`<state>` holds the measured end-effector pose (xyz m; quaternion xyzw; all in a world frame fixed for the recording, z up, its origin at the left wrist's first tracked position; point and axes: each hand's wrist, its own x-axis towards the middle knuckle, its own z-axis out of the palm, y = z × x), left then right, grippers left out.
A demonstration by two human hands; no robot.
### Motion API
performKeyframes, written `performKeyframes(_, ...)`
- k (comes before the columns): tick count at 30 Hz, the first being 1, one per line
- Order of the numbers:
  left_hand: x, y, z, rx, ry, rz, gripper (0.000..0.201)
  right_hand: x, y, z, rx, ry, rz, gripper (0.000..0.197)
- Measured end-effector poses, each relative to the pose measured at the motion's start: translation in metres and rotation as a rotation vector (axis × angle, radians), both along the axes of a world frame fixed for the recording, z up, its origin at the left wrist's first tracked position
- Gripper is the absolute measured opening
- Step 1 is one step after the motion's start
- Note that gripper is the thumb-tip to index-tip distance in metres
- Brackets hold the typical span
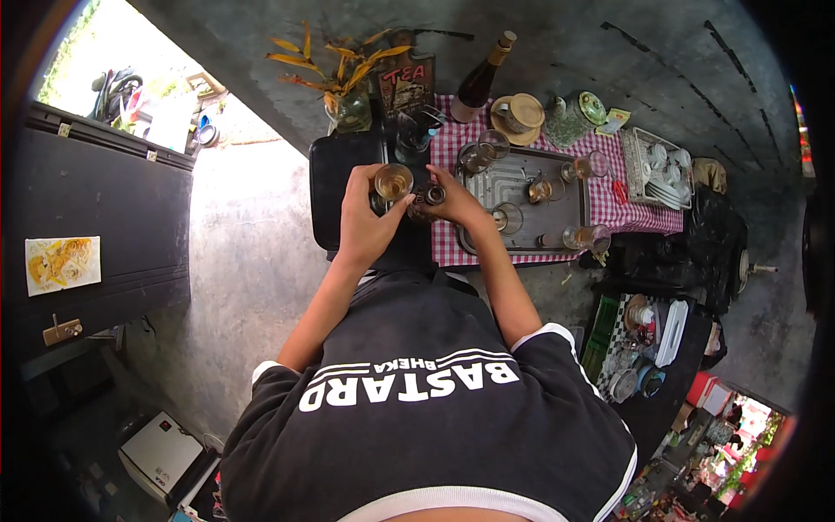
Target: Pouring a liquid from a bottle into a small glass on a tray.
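Note:
My left hand (367,217) is closed around a drinking glass (394,181) with amber liquid in it. Beside it, my right hand (459,205) wraps round a dark bottle (431,195), seen from its mouth end. The bottle mouth and the glass are close together; I cannot tell whether they touch. To the right, a dark metal tray (570,157) bears several stemmed glasses, among them one glass (508,217) near my right wrist. Some of these glasses hold a brownish liquid. A black chair or stand (335,196) lies beyond my left hand.
The tray rests on a red-and-white checked cloth (448,248). Behind it stand a wine bottle (478,87), a cup on a saucer (522,115) and a lidded jar (574,117). A white basket of dishes (639,165) sits farther right. Leaves rise from a vase (350,113) at the back.

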<state>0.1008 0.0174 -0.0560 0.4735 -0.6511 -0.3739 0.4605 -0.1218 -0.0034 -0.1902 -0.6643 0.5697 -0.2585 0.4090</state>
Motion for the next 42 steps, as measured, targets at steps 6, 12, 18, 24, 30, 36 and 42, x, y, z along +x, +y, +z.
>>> performKeyframes(6, -0.012, 0.007, 0.001, 0.099, 0.113, -0.039, 0.045, -0.021, 0.021, 0.032, 0.116, 0.038, -0.019, 0.102)
performKeyframes(12, -0.036, 0.012, 0.007, 0.089, 0.058, -0.123, 0.048, -0.029, 0.051, 0.112, 0.143, -0.233, -0.191, 0.076)
performKeyframes(18, -0.074, 0.017, 0.015, 0.128, 0.109, -0.235, 0.046, -0.046, 0.069, 0.151, 0.028, -0.441, -0.106, 0.059)
performKeyframes(24, -0.127, 0.031, 0.024, 0.123, 0.067, -0.285, 0.046, -0.090, 0.099, 0.181, -0.012, -0.411, -0.116, 0.056)
performKeyframes(30, -0.194, 0.050, 0.022, 0.019, 0.044, -0.274, 0.048, -0.153, 0.118, 0.183, -0.138, -0.366, -0.079, 0.054)
performKeyframes(36, -0.266, 0.072, 0.016, -0.036, 0.013, -0.220, 0.049, -0.215, 0.133, 0.168, -0.217, -0.332, -0.105, 0.061)
performKeyframes(42, -0.327, 0.095, -0.006, -0.102, -0.052, -0.204, 0.050, -0.273, 0.151, 0.154, -0.283, -0.290, -0.129, 0.059)
